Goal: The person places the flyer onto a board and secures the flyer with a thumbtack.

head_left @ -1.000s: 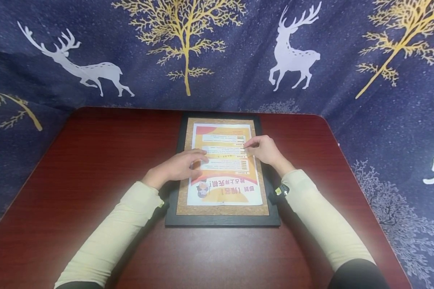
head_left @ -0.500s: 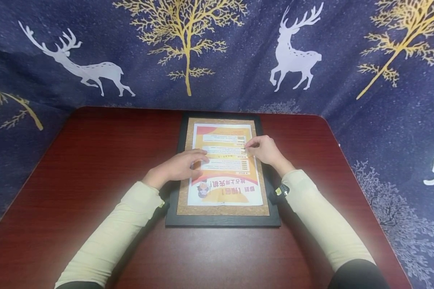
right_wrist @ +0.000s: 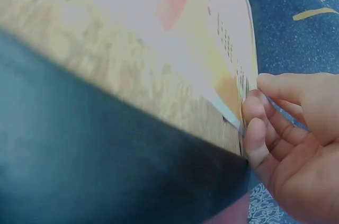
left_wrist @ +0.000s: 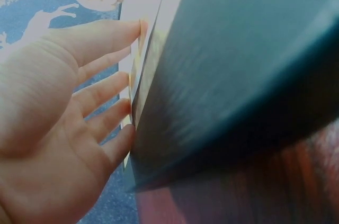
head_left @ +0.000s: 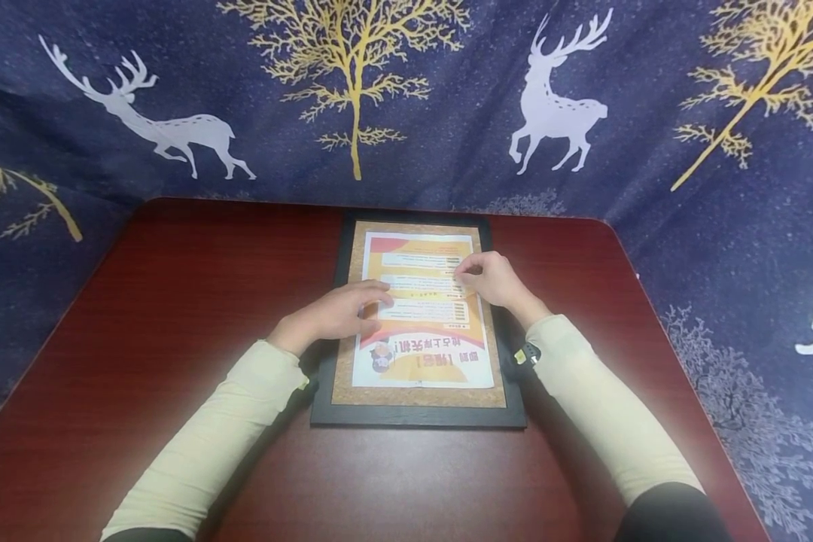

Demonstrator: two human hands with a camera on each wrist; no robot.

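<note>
A printed poster [head_left: 423, 369], its text upside down from here, lies on a cork board [head_left: 416, 394] with a black frame [head_left: 416, 416]. My left hand [head_left: 342, 310] rests its spread fingertips on the poster's left side. In the left wrist view the fingers [left_wrist: 108, 86] are nearly straight and touch the paper. My right hand [head_left: 497, 280] is at the poster's right side, thumb and index fingertips brought together at the paper. The right wrist view has its curled fingers [right_wrist: 257, 136] right at the sheet; I cannot tell whether something small is pinched there.
The framed board lies on a dark red wooden table [head_left: 196, 278], near its back edge. Behind the table hangs a dark blue cloth [head_left: 447, 113] with white deer and yellow trees. Cream sleeves [head_left: 210, 429] cover both forearms.
The right hand's fingertips have shifted very slightly left over the poster. The left hand stays in place on the paper. The head view has tilted a little.
</note>
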